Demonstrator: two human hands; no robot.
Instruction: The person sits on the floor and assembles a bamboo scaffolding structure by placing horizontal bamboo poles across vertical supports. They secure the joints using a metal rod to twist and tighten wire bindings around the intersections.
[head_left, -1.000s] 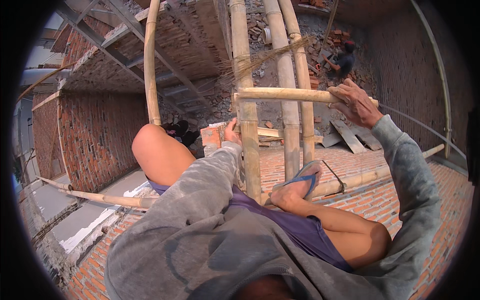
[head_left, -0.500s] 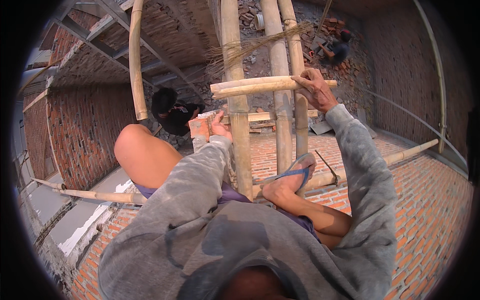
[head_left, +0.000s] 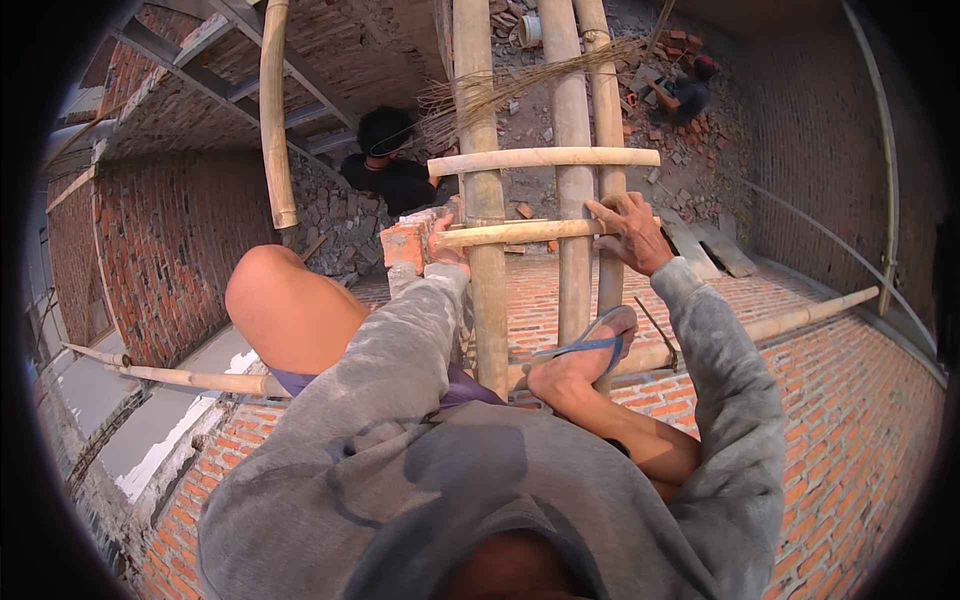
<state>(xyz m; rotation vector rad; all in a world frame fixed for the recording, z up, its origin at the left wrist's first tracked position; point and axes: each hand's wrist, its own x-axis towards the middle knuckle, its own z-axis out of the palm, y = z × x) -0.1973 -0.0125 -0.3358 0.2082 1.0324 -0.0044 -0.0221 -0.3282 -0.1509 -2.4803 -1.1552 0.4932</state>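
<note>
Cannot fully see left hand (head_left: 450, 256) behind lower bamboo strip (head_left: 530, 232) | nor strip under right hand (head_left: 638, 238) | nor poles (head_left: 573, 130) past frame edge above strip | nor far co-worker (head_left: 690, 100) beyond strip, too small

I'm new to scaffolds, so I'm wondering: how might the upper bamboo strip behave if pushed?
The strip would probably feel stiff, spanning the poles without visible sag. It would likely slide, since nothing visibly fastens it. Pushed at one overhanging end, it might swivel.
</note>
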